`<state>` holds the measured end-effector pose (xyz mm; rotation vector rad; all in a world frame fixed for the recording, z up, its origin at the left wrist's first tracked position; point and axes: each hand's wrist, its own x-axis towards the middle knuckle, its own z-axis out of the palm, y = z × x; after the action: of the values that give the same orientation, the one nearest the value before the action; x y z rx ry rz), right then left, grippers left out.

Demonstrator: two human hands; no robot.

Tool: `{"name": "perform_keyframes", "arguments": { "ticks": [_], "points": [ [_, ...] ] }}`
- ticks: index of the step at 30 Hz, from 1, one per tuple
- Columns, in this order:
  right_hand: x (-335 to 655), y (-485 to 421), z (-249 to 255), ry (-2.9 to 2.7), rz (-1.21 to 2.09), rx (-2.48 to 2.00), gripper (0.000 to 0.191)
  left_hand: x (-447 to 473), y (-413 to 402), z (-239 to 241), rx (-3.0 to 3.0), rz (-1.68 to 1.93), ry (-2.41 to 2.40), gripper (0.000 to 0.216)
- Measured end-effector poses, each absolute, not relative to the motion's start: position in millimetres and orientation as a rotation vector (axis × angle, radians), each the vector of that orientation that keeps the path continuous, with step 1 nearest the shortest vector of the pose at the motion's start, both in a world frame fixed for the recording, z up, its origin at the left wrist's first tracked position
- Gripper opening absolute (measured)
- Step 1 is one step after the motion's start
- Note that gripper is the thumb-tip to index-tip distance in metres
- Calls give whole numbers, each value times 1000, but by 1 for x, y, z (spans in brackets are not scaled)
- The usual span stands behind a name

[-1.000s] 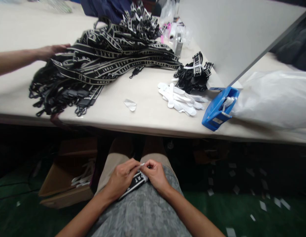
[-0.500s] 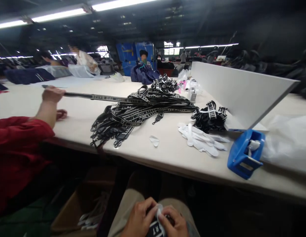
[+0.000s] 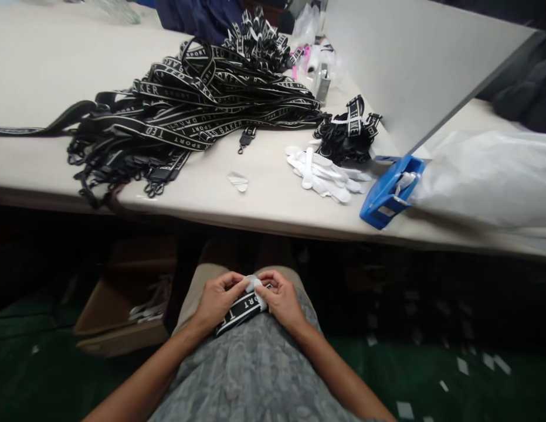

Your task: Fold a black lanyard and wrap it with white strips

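A folded black strap (image 3: 240, 309) is being held in the lap, near the body, below the table edge (image 3: 273, 220). It is being gripped by the left hand (image 3: 217, 300) and right hand (image 3: 281, 299), with a white strip (image 3: 256, 285) being pinched between the fingertips. Far left on the table: strap pile (image 3: 189, 111). Far right: blue tape dispenser (image 3: 389, 190).

Black strap (image 3: 240, 309) with white lettering, white strip (image 3: 256, 286) on it. Black-and-white straps (image 3: 185, 111) heaped on beige table (image 3: 264, 199). White strips (image 3: 325, 173). Blue dispenser (image 3: 389, 190). Grey patterned shirt (image 3: 259, 375). Brown box (image 3: 123, 316).
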<state>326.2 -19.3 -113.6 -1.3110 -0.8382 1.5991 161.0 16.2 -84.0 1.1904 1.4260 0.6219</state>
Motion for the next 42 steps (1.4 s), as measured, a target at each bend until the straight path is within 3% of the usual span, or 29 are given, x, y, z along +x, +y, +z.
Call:
{"name": "perform_keyframes", "arguments": {
  "ticks": [6, 16, 26, 33, 39, 42],
  "points": [
    [328, -22, -111, -1040, 1461, -1384, 27, 166, 18, -79, 1136, 655, 1432, 36],
    [329, -28, -108, -1482, 795, -1304, 23, 167, 19, -84, 973, 638, 1409, 33],
    [327, -19, -106, -1381, 1053, -1558, 3, 165, 18, -82, 1008, 608, 1430, 35],
    [329, -16, -108, -1265, 992, -1300, 8, 165, 22, -84, 957, 549, 1396, 40],
    [325, -29, -124, -1280, 1211, -1403, 10, 164, 21, -95, 1100, 536, 1281, 44],
    [321, -21, -153, -1323, 976, -1362, 16, 155, 20, -107, 1353, 371, 1320, 42]
  ]
}}
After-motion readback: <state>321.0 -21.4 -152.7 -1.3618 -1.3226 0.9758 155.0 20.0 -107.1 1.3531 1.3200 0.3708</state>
